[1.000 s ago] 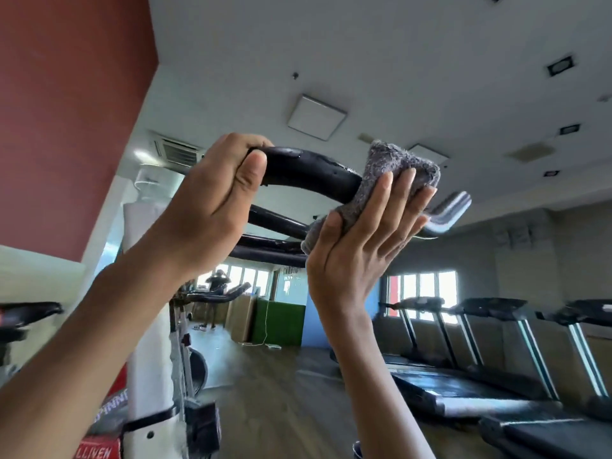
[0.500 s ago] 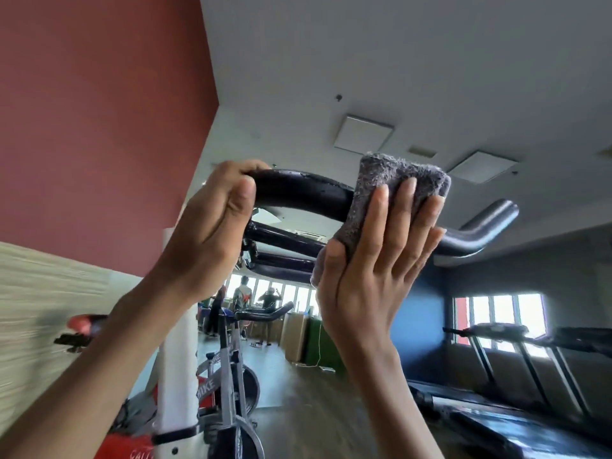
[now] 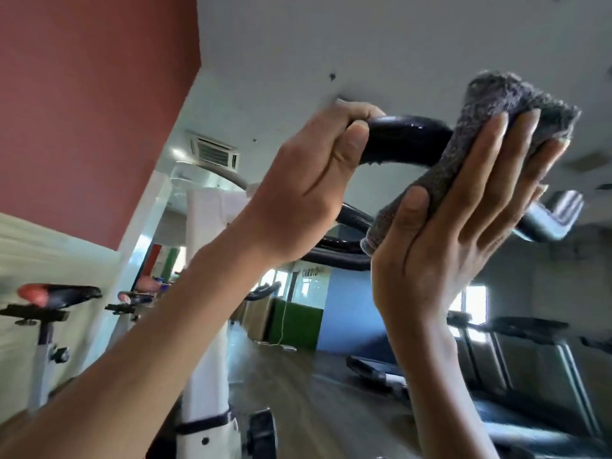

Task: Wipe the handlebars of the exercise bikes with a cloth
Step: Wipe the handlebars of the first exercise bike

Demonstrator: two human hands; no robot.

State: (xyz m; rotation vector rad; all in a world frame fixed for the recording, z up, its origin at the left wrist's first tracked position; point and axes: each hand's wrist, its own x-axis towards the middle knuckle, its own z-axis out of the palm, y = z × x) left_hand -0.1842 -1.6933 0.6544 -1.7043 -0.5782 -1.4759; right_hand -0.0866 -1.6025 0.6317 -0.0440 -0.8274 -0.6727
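Left hand (image 3: pixel 308 193) grip clenched on one handlebar (image 3: pixel 404 140), right hand (image 3: pixel 447 243) grip released, flat against one cloth (image 3: pixel 493 104)

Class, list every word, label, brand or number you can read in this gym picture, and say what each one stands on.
"CARDIO": on the pale wall panel above the green board at the far end of the room, slightly blurred.
Nothing can be read on the fuzzy grey cloth, the black curved handlebar, the white bike post or the dark treadmills.
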